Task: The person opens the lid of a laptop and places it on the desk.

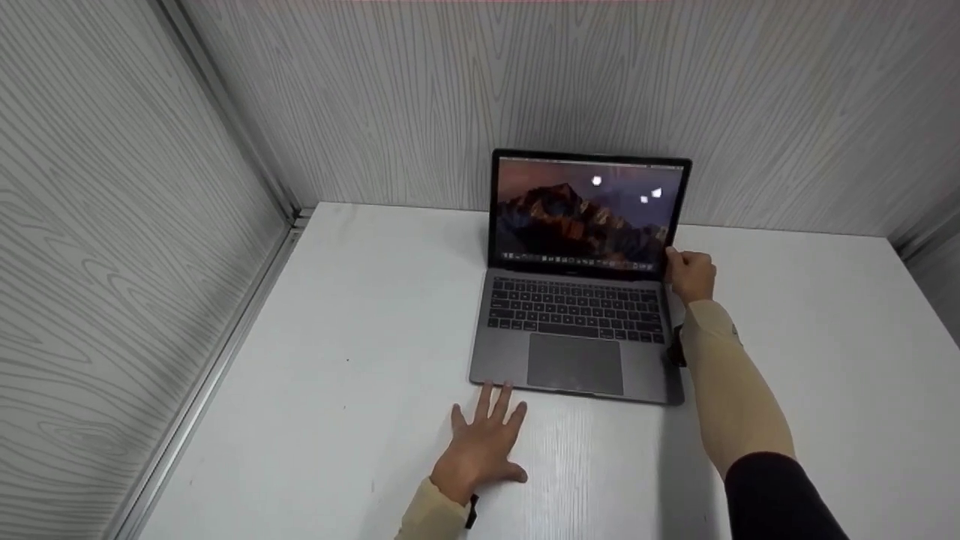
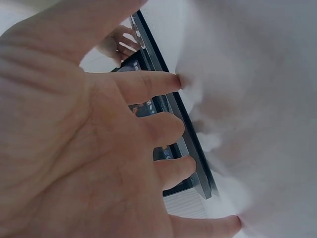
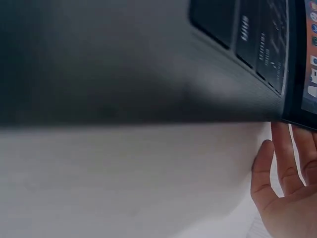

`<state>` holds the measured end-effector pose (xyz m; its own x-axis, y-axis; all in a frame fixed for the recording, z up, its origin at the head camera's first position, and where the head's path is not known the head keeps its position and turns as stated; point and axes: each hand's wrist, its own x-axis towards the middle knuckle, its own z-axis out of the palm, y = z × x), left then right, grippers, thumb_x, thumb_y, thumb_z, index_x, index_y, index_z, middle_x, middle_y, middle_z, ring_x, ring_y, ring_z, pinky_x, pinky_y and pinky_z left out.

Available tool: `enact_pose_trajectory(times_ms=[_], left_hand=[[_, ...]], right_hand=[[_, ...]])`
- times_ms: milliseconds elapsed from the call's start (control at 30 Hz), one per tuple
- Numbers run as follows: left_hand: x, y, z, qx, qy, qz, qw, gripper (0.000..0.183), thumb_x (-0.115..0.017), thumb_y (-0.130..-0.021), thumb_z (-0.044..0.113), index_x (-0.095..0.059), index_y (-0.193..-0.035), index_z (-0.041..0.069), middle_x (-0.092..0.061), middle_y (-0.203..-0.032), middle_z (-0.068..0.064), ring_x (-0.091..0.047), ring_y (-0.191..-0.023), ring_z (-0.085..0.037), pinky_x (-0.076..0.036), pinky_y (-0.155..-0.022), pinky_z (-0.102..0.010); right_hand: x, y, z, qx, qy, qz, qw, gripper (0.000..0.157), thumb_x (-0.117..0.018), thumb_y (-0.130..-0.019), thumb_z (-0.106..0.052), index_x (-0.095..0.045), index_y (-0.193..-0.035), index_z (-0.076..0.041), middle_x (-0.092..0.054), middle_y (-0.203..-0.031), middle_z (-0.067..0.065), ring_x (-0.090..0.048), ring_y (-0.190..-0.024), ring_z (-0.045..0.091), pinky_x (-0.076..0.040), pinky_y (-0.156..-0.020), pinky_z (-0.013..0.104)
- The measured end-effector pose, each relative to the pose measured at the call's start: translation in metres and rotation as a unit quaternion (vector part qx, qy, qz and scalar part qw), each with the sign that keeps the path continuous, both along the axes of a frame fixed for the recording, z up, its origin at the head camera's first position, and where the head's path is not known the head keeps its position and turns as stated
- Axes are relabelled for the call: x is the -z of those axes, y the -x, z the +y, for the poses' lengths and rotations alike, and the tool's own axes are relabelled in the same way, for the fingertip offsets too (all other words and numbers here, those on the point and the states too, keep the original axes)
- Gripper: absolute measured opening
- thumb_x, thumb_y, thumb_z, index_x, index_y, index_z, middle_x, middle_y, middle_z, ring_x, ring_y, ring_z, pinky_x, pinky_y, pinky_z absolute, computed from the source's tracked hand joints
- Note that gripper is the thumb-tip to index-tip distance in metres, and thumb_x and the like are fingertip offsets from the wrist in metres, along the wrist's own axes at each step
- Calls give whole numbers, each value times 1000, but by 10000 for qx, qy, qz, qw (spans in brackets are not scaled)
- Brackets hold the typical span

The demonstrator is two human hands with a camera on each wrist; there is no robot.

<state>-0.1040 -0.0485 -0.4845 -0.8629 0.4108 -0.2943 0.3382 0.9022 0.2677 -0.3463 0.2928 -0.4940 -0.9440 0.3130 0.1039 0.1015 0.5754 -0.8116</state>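
An unfolded grey laptop (image 1: 574, 360) sits on the white table, its screen (image 1: 589, 214) lit with a mountain picture. My right hand (image 1: 690, 275) holds the screen's right edge near the hinge. In the right wrist view, its fingers (image 3: 283, 158) reach behind the screen; the thumb is out of that frame. My left hand (image 1: 480, 454) is spread with the palm down in front of the laptop, fingertips at its front left edge. In the left wrist view, the fingers (image 2: 148, 85) stand apart, some in front of the laptop's front edge.
The white table (image 1: 360, 315) extends on both sides of the laptop. A wood-grain panel (image 1: 375, 97) rises close behind the screen. At the left stands another such panel (image 1: 112, 262), with a metal rail (image 1: 217, 360) along its foot.
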Motion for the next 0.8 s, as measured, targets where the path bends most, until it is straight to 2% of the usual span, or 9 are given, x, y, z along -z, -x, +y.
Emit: enact_pose_trajectory(times_ms=[133,367,533,633,733,800], left_hand=[[-1,-1,-1,-12,-52,-30,10000,98,-90,-73,46,-47,-152,9,-25,-165,-18,-16,-151,-43,-28,-103,-76],[-1,1,0,-6,-35,-48,10000,98,-89,-74,47,-45,-153,10,-23,-165,-17,-14,-152,-42,-28,-104,-76],[1,1,3,48,28,-22,10000,98,-89,-74,48,-46,-153,10,-25,-165,-17,-16,-151,-42,-29,-104,-75],[1,2,3,62,41,-22,10000,98,-89,-74,48,-46,-153,10,-25,-165,-17,-16,-151,-42,-29,-104,-75],[2,3,2,45,46,8,10000,98,-89,-74,47,-46,-153,10,-25,-165,-17,-17,-151,-42,-30,-104,-75],[3,4,0,11,37,31,10000,97,-89,-74,47,-46,-153,10,-25,-164,-18,-17,-151,-42,-30,-104,-75]], right_hand=[[0,-1,-2,-34,-152,-64,9999,44,-54,-106,-23,-67,-74,6,-52,-56,-5,-46,-50,7,-36,-47,22],[-1,-1,-2,-107,-513,-515,9973,43,-52,-107,-23,-71,-90,11,-56,-59,-3,-49,-55,9,-40,-55,26],[5,-5,4,-133,-636,-701,9954,42,-51,-106,-23,-71,-88,10,-56,-59,-2,-49,-60,16,-41,-60,31],[7,-8,5,-164,-518,-811,9952,38,-54,-105,-23,-71,-97,11,-63,-70,5,-54,-67,17,-44,-62,30],[8,-10,4,-318,-189,-1067,9936,35,-59,-103,-21,-67,-112,13,-69,-97,18,-60,-83,21,-48,-72,30],[9,-11,3,-471,49,-1249,9910,37,-62,-101,-17,-62,-122,13,-65,-115,25,-61,-98,27,-49,-83,35]])
